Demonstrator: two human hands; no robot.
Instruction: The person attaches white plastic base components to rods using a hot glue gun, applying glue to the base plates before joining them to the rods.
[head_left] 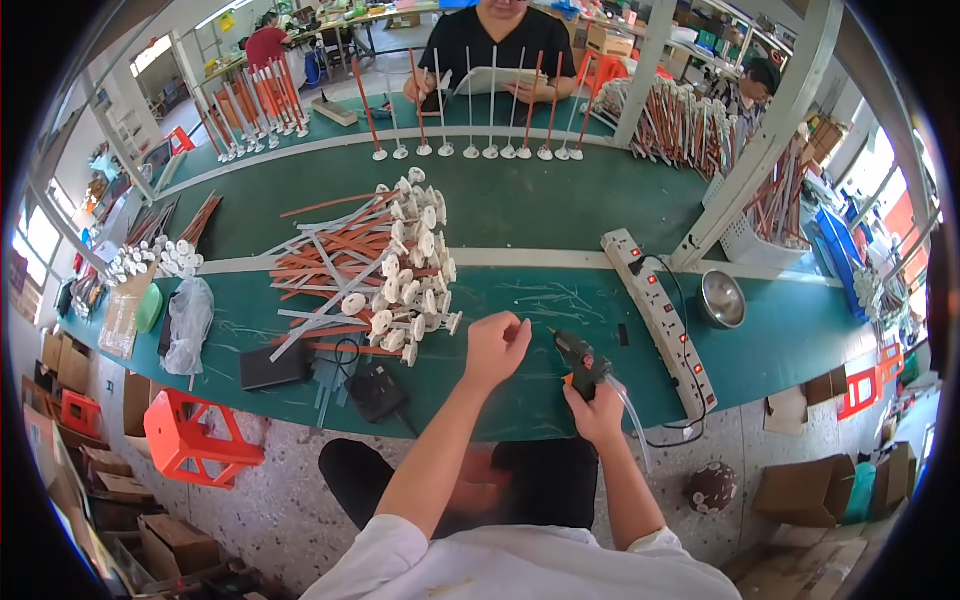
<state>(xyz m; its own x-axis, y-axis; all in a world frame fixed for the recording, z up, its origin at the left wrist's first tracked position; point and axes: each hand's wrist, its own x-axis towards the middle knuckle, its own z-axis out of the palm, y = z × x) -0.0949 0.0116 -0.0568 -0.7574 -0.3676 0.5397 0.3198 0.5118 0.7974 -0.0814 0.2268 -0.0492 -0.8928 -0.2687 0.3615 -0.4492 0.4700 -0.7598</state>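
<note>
Black pistol-shaped hot glue gun (583,362) with orange trigger: held off the green tabletop near its front edge, nozzle pointing toward 10 o'clock, translucent glue stick trailing from its rear toward 5 o'clock. Heap of white-and-orange rods with white round disc bases (375,272) lies at 10 o'clock from it, well apart.

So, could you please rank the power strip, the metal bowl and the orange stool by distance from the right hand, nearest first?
1. Power strip, just right of the right hand holding the glue gun.
2. Metal bowl, farther right on the table.
3. Orange stool, far left, on the floor.
</note>
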